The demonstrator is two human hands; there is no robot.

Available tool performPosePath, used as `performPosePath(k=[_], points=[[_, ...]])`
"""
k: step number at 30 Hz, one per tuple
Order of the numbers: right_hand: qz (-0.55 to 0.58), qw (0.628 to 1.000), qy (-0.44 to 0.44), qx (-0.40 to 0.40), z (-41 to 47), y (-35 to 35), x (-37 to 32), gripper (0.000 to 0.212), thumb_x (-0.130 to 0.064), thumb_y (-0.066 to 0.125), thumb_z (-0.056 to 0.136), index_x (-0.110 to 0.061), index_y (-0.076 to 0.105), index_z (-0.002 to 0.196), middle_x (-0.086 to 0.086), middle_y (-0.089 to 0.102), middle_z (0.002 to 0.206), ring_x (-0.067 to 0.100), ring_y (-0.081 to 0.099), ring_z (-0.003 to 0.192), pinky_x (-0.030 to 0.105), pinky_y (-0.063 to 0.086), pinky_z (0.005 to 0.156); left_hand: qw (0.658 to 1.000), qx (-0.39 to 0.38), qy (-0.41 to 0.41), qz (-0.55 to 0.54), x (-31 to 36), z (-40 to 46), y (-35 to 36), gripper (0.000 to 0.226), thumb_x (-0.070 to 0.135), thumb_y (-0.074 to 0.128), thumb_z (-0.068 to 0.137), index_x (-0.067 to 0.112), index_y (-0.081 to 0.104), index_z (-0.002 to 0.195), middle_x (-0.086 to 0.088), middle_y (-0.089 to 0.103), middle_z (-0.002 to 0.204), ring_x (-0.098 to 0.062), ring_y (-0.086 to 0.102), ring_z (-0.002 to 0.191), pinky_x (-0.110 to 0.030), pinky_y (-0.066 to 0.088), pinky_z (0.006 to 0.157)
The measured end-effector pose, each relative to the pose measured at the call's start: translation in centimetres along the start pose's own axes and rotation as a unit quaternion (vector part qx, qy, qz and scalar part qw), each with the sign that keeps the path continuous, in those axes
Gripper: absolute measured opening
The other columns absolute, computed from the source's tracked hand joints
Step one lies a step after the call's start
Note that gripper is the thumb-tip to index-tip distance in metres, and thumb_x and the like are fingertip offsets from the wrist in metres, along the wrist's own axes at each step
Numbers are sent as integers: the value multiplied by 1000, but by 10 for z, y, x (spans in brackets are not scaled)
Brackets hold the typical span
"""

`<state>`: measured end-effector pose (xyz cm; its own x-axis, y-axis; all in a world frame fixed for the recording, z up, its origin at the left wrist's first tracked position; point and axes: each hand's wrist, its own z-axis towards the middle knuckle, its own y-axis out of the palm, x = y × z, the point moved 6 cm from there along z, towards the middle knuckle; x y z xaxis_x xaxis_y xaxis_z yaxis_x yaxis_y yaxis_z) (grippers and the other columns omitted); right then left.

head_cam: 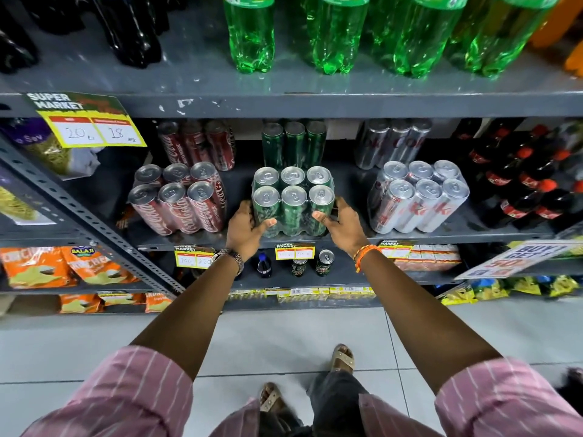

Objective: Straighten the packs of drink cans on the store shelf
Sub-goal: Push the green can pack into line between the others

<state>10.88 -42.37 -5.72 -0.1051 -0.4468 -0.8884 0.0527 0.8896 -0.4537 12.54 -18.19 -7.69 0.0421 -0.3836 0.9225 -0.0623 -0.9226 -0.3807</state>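
Item in hand: green pack [293,200], six cans in shrink wrap, middle of the shelf [347,238] at its front edge. My left hand [246,230] and right hand [342,227] each have their grip clamped on a front corner of it, thumbs across the face. It sits near square to the edge, I judge. Red pack [178,200], to the left: skewed and leaning, not yet done. Silver pack [418,197], to the right: also angled, left to do. Back-row packs look upright.
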Motion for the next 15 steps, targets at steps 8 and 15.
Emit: performPosePath(k=[8,15], points=[[1,1000,6,1,-4,0,-3,48,-30,74,89,-9,54,127,7,69,124,22,65,114,39,53,103,999,13,12,33,1,-1,-1,57,36,76,80,12,47,123,7,65,115,-15,67,106,-40,57,97],[2,1000,11,4,-2,1,-2,45,-29,75,87,-9,56,123,10,71,120,27,67,113,45,54,102,1000,17,-4,15,7,-4,0,60,34,78,79,10,48,126,4,66,119,-14,66,111,-33,54,100]])
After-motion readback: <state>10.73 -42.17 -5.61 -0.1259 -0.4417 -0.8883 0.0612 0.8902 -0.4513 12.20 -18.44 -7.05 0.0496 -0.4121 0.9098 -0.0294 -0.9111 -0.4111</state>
